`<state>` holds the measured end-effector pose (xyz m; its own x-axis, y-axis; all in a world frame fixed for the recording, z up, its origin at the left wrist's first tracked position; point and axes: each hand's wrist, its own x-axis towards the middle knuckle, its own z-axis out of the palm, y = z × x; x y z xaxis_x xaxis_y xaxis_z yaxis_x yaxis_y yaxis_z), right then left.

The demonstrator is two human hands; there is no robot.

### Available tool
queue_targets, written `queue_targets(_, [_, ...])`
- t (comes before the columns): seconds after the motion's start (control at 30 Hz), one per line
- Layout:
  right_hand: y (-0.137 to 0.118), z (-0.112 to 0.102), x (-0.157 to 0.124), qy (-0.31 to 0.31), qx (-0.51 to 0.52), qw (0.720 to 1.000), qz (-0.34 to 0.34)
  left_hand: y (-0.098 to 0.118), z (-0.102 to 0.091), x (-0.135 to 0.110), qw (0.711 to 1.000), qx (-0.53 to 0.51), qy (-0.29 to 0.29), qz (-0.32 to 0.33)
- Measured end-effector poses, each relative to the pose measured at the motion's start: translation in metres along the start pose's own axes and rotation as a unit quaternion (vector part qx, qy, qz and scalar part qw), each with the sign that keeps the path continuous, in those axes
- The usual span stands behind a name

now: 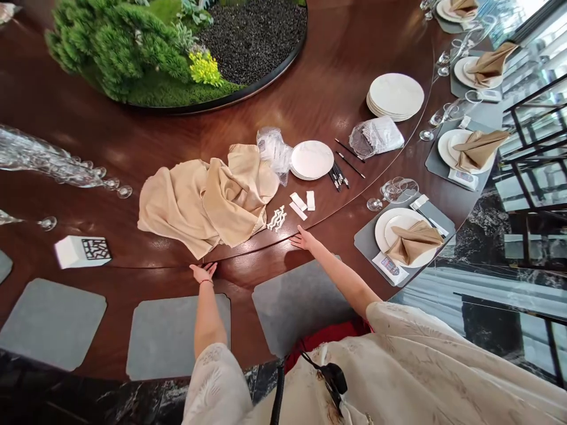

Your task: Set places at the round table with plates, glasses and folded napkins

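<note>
My left hand (pixel 204 273) is open, palm partly up, at the seam of the dark wooden table (pixel 248 277), just below a pile of tan cloth napkins (pixel 208 203). Further right, my right hand (pixel 303 239) also lies open at that seam, fingers spread and holding nothing. Close above it are small white packets (pixel 298 202) and wavy white chopstick rests (pixel 277 218). A small stack of white plates (pixel 312 159) sits beyond them, beside a bundle of dark sticks (pixel 339 176) and crumpled clear plastic (pixel 272 150). Grey placemats (pixel 301 304) lie nearest my body.
A planted centrepiece (pixel 133 59) fills the back. Rows of glasses (pixel 57 162) and a white box (pixel 82 252) stand left. On the right are a taller plate stack (pixel 396 94), a plastic-wrapped pack (pixel 378 136), a wine glass (pixel 394 192) and a place setting with folded napkin (pixel 414 239).
</note>
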<state>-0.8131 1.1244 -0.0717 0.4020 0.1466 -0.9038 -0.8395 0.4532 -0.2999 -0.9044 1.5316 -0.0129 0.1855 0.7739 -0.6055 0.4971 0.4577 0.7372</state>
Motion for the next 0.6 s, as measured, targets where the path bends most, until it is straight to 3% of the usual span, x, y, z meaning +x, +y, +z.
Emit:
queue_targets(0.07, [0.014, 0.016, 0.0, -0.013, -0.024, 1.0, 0.007, -0.025, 0.008, -0.012, 0.999, -0.026, -0.019, -0.007])
queue_targets(0.17, [0.031, 0.037, -0.003, -0.058, -0.093, 0.993, 0.041, -0.073, 0.036, -0.048, 0.997, -0.027, -0.074, -0.017])
queue_targets(0.3, [0.039, 0.04, -0.016, -0.134, -0.196, 0.969, 0.068, -0.13, 0.079, -0.111, 0.984, 0.009, -0.174, -0.044])
queue_targets(0.43, [0.016, 0.007, -0.037, -0.136, -0.209, 0.968, 0.021, -0.157, 0.111, -0.157, 0.963, 0.022, -0.26, -0.06])
queue_targets(0.6, [-0.056, -0.058, -0.062, -0.09, -0.2, 0.975, -0.032, -0.139, 0.153, -0.17, 0.97, -0.012, -0.236, -0.058])
